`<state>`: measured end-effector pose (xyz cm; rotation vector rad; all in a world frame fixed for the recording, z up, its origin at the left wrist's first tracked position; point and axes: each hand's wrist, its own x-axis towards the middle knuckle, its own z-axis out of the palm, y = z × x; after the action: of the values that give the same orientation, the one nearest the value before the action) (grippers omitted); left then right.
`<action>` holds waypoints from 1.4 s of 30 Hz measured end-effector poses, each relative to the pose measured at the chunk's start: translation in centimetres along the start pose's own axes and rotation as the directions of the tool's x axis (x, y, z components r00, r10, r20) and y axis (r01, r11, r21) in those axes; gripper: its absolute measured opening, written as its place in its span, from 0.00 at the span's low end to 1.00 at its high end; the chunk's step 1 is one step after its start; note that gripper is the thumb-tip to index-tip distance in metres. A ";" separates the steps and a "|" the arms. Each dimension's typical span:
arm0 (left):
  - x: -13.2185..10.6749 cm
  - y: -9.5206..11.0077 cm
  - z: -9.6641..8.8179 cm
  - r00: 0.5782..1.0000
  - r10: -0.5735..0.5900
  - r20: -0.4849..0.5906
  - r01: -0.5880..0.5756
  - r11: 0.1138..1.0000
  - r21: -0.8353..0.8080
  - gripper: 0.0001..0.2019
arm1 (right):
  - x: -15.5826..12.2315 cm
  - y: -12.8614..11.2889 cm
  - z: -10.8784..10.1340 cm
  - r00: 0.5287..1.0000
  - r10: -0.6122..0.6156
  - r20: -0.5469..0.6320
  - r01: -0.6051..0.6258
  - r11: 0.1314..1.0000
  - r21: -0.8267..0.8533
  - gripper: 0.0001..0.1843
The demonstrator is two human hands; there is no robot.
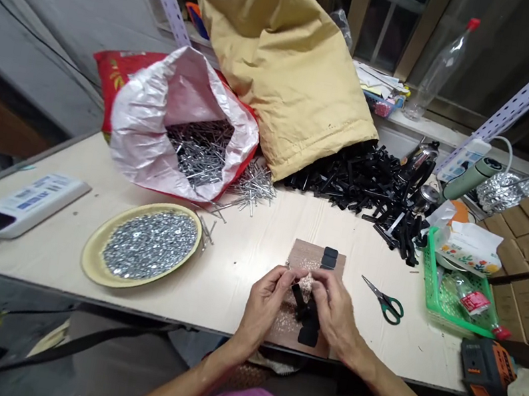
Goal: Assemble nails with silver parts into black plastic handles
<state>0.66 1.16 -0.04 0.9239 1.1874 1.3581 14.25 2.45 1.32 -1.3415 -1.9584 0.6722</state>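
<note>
My left hand (266,301) and my right hand (335,312) come together over a brown board (295,252) near the table's front edge. Between them is a slim black plastic part (299,296), tilted, its upper end at my fingertips. Both hands are closed around its top, with thumbs and forefingers pinched; whether a small piece sits between the fingertips is hidden. Black pads (330,258) lie on the board's far end, and another dark pad (307,336) lies at its near end. Green-handled scissors (389,306) rest to the right of the board.
A yellow bowl (88,254) of metal washers stands left. Behind it, a red-and-white sack (136,129) spills nails (251,182). A tan bag (285,73) leans over piled black parts (349,178). On the right are a green basket (447,319), cardboard boxes (525,302) and a power tool battery (482,369).
</note>
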 end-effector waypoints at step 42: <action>0.3 0.3 -3.3 0.917 -0.375 0.134 0.385 0.921 -0.055 0.33 | -0.9 1.1 -1.5 0.910 -0.241 0.337 0.374 0.828 -0.418 0.24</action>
<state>-2.59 0.94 -0.47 0.6641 1.1405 1.0127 16.28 2.06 1.32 -1.1919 -2.6182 0.2223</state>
